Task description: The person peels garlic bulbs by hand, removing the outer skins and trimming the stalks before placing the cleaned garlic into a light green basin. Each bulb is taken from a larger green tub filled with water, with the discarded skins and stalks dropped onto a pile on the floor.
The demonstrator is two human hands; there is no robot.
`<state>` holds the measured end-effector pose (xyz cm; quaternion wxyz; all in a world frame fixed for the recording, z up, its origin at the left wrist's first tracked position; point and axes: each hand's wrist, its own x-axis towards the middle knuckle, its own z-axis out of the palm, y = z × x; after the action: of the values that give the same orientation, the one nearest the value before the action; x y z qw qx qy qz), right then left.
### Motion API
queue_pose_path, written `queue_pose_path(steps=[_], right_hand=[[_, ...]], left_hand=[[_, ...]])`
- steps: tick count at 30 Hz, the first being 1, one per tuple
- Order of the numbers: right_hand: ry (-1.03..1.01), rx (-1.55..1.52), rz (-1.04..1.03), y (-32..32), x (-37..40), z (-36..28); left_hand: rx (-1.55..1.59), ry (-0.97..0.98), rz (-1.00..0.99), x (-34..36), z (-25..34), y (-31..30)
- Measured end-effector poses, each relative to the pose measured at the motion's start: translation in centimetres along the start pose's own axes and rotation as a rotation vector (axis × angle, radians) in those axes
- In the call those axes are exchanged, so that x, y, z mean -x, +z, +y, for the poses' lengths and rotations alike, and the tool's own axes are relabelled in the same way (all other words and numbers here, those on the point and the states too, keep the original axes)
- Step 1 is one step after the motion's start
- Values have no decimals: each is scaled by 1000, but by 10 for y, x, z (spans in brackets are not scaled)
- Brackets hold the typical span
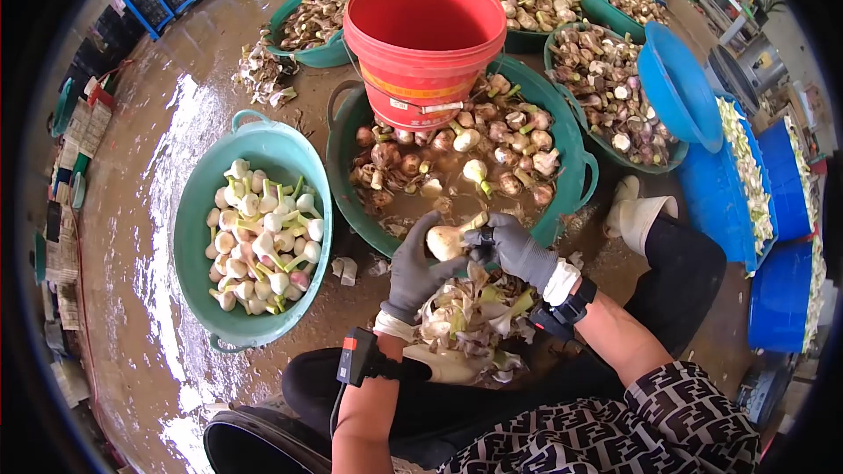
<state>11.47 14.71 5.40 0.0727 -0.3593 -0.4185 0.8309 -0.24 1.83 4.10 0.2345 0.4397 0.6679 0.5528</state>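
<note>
A garlic bulb [446,243] with its stem stub is held between my two gloved hands, over the near rim of a green tub [344,202]. My left hand [413,268] wraps round the bulb from the left. On the right, my right hand [514,250] is closed at the stem end; its fingertips partly hide what they grip. Muddy water and unpeeled garlic bulbs [509,158] fill the tub. Below my hands lies a heap of stripped garlic skins [470,316]. To the left, a green basin [198,211] holds cleaned white garlic bulbs [263,237].
A red bucket [413,79] stands in the middle tub. Tubs of unpeeled garlic [615,92] surround it at the back and right. A blue basin [680,83] leans beside blue crates [716,202] at right. The floor [132,254] is wet.
</note>
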Motion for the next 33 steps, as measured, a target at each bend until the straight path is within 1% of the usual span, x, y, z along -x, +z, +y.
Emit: queue_pose_path(steps=[1, 2, 3, 4, 5, 6, 7, 9, 10, 11, 12, 13, 14, 15, 16, 17, 18, 19, 20, 21, 22, 23, 24, 25, 26, 28, 29, 30, 31, 32, 33], right_hand=[[-1, -1, 1, -1, 0, 0], [24, -1, -42, -2, 0, 1], [51, 0, -86, -3, 0, 2], [54, 0, -87, -3, -1, 6], [-45, 286, -65, -3, 0, 12], [-144, 571, -43, -3, 0, 16], [-142, 571, -45, -2, 0, 18], [-347, 966, 7, -2, -3, 20], [-454, 1162, 35, -3, -5, 22], [-445, 983, 49, -9, -14, 33], [-445, 984, 44, -8, -16, 35], [-534, 852, 38, -6, -17, 36], [-621, 717, 36, -5, -19, 36], [-622, 716, 38, -3, -17, 33], [-515, 712, 57, 2, -10, 26], [-410, 708, 73, 6, -4, 18], [-304, 705, 85, 8, -3, 11], [-237, 608, 95, 6, -5, 10], [-180, 159, 12, 1, -4, 14], [-150, 62, -88, -3, -1, 13], [-119, -36, -186, -7, 1, 13], [-120, -34, -185, -10, 2, 12], [-69, -113, -189, -6, 8, 6], [-20, -191, -196, -4, 11, 3], [-23, -191, -199, -6, 8, 6], [-182, -10, -123, -8, 4, 9], [-181, -8, -124, -10, 3, 11], [-220, 157, -64, -1, 8, 8], [-256, 321, -4, 6, 12, 6], [-254, 321, -6, 10, 14, 5], [-244, 416, -18, 13, 16, 3]], left_hand=[[119, 11, 45, 0, -4, 0], [118, 10, 42, 1, -7, -2], [414, -212, 46, 2, -8, -5], [708, -435, 51, 3, -8, -6], [709, -437, 54, 4, -8, -6], [815, -545, 63, 6, -7, -6], [920, -652, 72, 8, -6, -5], [1092, -841, 115, 5, -4, 0], [1091, -838, 118, 4, -3, -2], [1115, -825, 48, 3, -1, -6], [1140, -812, -18, 3, 2, -8], [1131, -835, 95, 4, -1, -5], [1130, -833, 96, 6, -6, -3], [840, -658, 83, 7, -10, -1], [554, -481, 66, 8, -11, 2], [624, -549, 150, 9, -11, 4], [628, -548, 152, 7, -8, 3], [633, -580, 137, 9, -3, 0], [638, -611, 125, 9, -2, -3], [886, -667, 109, 7, -7, -8], [888, -668, 110, 8, -10, -11], [918, -635, 65, 8, -12, -13], [945, -606, 17, 8, -13, -13], [975, -643, 102, 6, -13, -10], [973, -640, 102, 5, -17, -9], [461, -257, 340, -4, -8, -10], [611, -293, 344, -2, -2, -11], [609, -295, 344, -1, -7, -9], [373, -313, 289, 0, -15, -8], [138, -325, 233, 1, -21, -7], [210, -339, 248, 0, -19, -6]])
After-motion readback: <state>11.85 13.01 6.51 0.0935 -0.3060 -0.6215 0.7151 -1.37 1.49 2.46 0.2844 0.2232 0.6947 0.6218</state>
